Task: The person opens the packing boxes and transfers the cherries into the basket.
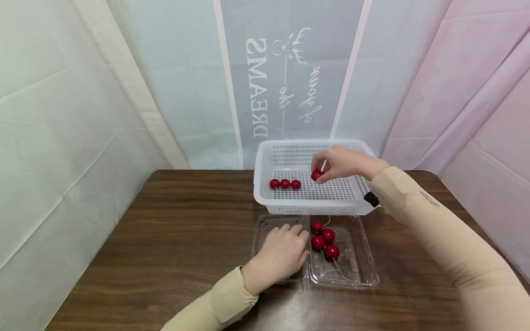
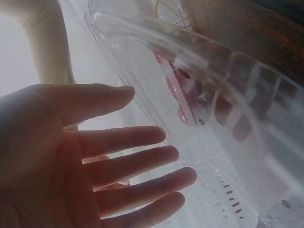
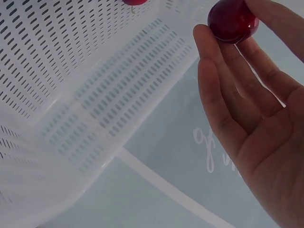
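My right hand [image 1: 340, 162] pinches a dark red cherry [image 3: 232, 21] between thumb and fingertips, over the white slotted basket [image 1: 265, 200]. Inside that basket, toward its left side, a short row of cherries [image 1: 285, 184] sits on the floor. My left hand [image 1: 281, 253] is over the lid half [image 1: 265, 225] of a clear plastic clamshell box, palm down; its fingers look straight and spread in the left wrist view. Several stemmed cherries [image 1: 328, 236] lie in the box's right half [image 1: 364, 271], just right of my left hand.
The brown wooden table [image 1: 165, 239] stretches to the left of the box and basket. Behind it hangs a pale curtain [image 1: 186, 92] with printed lettering, and more light cloth [image 1: 488, 115] hangs at the right. The box's upper edge lies close against the basket's near side.
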`<state>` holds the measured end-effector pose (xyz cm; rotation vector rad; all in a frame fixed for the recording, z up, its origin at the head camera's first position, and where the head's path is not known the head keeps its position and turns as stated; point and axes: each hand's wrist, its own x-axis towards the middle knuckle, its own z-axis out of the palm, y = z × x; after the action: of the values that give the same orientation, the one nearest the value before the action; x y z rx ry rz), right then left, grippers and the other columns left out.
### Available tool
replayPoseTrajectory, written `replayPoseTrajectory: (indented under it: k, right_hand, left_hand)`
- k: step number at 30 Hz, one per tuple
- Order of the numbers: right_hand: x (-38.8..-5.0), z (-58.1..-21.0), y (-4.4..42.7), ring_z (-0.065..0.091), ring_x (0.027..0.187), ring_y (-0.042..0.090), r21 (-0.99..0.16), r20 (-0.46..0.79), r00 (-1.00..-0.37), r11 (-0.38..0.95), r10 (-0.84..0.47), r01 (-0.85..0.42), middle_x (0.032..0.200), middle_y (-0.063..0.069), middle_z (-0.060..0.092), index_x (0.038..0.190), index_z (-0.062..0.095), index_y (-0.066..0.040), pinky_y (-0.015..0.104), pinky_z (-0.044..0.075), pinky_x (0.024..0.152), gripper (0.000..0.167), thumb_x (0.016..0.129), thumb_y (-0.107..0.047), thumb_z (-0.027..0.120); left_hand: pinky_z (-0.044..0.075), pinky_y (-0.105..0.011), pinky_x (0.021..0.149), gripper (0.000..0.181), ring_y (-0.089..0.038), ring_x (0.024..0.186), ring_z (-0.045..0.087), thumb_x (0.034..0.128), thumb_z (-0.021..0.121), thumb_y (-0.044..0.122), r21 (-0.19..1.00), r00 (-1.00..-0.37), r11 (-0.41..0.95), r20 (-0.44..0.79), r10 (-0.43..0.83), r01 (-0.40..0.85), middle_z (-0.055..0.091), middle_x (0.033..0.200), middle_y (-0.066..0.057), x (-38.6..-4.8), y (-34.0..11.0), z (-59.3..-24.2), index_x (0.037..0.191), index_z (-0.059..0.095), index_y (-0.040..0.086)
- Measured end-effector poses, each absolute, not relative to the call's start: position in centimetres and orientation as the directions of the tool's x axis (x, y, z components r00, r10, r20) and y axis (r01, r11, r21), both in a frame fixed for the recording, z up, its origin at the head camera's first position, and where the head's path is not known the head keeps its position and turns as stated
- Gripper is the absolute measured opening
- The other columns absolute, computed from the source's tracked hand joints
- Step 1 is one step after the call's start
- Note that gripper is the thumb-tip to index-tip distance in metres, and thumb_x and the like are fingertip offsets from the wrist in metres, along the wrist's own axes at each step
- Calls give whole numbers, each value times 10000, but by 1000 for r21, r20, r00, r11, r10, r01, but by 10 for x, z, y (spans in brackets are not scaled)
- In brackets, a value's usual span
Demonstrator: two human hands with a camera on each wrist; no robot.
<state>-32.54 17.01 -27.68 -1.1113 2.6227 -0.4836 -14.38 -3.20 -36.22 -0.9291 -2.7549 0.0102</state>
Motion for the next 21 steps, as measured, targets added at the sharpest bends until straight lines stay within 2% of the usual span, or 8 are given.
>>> replayPoseTrajectory:
  k: [21]
  right_hand:
    - [-358, -291, 164, 668, 811, 193, -357, -184, -731, 737, -657, -573, 865, 42, 693, 921, 656, -78, 351, 533, 752, 223, 758, -158, 786]
  left_hand:
    - [493, -305, 654, 281, -171, 831, 620, 828, 676, 370, -80, -764, 794, 228, 603, 603, 666, 1027, 3, -144, -32, -361, 1010, 669, 156]
